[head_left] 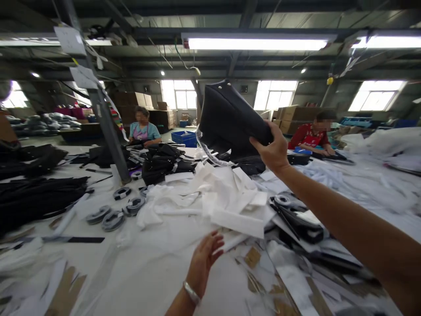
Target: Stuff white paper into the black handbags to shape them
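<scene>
My right hand (275, 148) is raised at arm's length and grips a black leather-like bag (226, 120) by one corner. The bag hangs tilted in the air, with small metal studs on its upper end and a pale strip along its left edge. Below it, white sheets of packing paper (226, 193) lie in a loose heap. Low over the white table (158, 263), my left hand (204, 259) holds nothing, its fingers apart and slightly curled, just in front of the paper. A silver bangle circles that wrist.
Coiled straps (113, 219) lie left of the paper, near a metal post (110, 127). Black bags (161, 162) are piled behind. At right are another black bag (299, 219) and scraps. Two people work across the table, a blue crate (184, 138) behind them.
</scene>
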Demonstrator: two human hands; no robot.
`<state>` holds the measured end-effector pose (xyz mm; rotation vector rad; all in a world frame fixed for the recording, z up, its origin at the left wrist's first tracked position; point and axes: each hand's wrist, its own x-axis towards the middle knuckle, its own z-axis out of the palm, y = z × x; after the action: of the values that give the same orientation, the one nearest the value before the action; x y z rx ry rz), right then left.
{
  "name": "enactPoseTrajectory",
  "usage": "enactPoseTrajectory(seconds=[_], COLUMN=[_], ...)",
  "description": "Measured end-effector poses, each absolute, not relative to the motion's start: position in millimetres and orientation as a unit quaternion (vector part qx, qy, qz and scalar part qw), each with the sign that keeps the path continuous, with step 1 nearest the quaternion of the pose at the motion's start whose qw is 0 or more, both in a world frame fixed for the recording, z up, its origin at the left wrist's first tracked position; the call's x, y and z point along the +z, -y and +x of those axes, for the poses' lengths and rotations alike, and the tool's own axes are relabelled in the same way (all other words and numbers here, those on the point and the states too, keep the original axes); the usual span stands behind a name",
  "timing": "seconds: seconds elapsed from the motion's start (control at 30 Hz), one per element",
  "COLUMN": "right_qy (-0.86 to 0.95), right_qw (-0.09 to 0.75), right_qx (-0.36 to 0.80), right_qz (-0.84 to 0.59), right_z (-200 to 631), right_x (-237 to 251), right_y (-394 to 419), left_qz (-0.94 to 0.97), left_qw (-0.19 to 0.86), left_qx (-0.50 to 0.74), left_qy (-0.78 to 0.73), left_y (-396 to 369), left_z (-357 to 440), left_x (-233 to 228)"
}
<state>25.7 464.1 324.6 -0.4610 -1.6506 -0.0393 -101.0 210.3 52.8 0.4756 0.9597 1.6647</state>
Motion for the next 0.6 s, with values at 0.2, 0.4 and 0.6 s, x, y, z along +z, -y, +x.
enactPoseTrajectory(seconds=[0.2,0.4,0.6], right_qy=[0.801,0.898,0.898], right_qw=[0.572,0.425,0.427], right_qx=[-0.111,-0.114,-0.091], right_qz=[-0.139,-0.007,-0.065], right_z=[93.8,153.1,182.0], right_x=[289.1,199.0,137.8], right_y=[-286.6,-151.6,-100.2], left_qz=[0.13,0.147,0.325], left_qw=[0.562,0.546,0.368], left_qx=[0.782,0.79,0.621], left_qy=[-0.236,-0.237,-0.611], left_y=[-111.3,2.1,47.2], left_z=[-112.6,-114.1,-82.4], left_x=[139.1,133.8,36.0])
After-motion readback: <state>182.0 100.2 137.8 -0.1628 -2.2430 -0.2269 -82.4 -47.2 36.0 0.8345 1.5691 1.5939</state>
